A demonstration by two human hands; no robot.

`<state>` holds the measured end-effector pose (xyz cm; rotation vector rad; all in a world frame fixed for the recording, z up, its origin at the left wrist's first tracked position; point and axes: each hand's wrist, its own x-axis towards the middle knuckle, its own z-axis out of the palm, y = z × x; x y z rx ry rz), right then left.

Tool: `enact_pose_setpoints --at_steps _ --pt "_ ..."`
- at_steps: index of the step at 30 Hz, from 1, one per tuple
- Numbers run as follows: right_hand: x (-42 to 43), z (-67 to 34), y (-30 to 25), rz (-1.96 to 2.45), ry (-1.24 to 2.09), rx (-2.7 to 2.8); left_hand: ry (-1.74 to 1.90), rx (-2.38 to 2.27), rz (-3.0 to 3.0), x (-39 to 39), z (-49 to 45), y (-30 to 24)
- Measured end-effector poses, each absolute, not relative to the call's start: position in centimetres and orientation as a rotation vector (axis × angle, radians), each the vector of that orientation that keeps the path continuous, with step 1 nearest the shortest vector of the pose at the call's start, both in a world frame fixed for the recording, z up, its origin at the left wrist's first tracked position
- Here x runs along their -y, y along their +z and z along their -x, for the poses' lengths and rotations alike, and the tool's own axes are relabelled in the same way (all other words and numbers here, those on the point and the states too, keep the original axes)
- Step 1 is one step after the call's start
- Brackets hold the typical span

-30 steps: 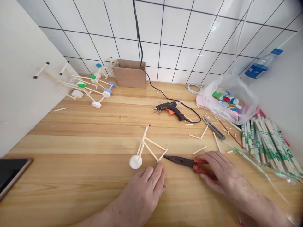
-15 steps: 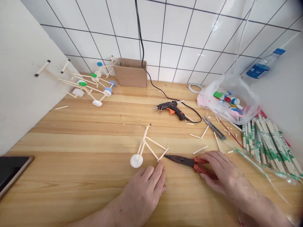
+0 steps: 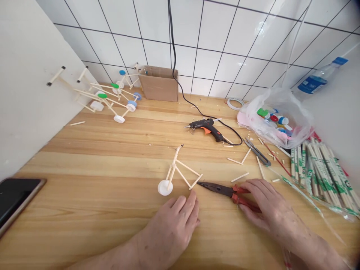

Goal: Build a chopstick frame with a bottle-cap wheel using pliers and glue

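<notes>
In front of me a small tricycle-like frame of wooden sticks [image 3: 182, 173] stands on the table, with a white bottle-cap wheel [image 3: 165, 187] at its left. My left hand [image 3: 176, 221] rests palm down just below it. Its fingers are stretched out close together, the tips at or very near the lower end of the frame's crossbar; the thumb is mostly hidden. My right hand [image 3: 267, 206] is wrapped round the red handles of needle-nose pliers [image 3: 222, 189]. Their dark jaws point left, with the tip beside the crossbar and nothing visible in them.
A black glue gun [image 3: 206, 127] lies behind the frame, its cord running up the wall. Snips [image 3: 257, 152] and cut sticks lie to the right, near a bag of bottle caps [image 3: 275, 120] and wrapped chopsticks [image 3: 323, 172]. Finished stick models [image 3: 112, 99], a cardboard box [image 3: 159, 84] and a phone [image 3: 19, 198] are leftward.
The whole view has shifted slightly, so everything sits a little further right. Both hands, the pliers and the stick frame keep their places relative to one another.
</notes>
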<state>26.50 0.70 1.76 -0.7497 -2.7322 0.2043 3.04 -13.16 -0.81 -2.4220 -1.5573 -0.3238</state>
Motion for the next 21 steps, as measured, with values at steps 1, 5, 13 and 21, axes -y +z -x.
enact_pose_setpoints --at_steps 1,5,13,21 --pt "-0.68 -26.49 1.78 0.754 0.207 2.73 -0.323 1.559 2.423 13.14 -3.04 -0.74" --pt "-0.61 -26.62 1.76 0.778 0.216 2.75 -0.328 1.554 2.425 13.16 -2.98 -0.56" --pt "-0.5 -27.03 1.64 0.837 0.248 2.766 -0.31 1.561 2.444 13.28 -3.02 -0.66" --pt "-0.53 -26.88 1.76 0.815 0.224 2.767 -0.323 1.542 2.437 13.35 -2.98 -0.8"
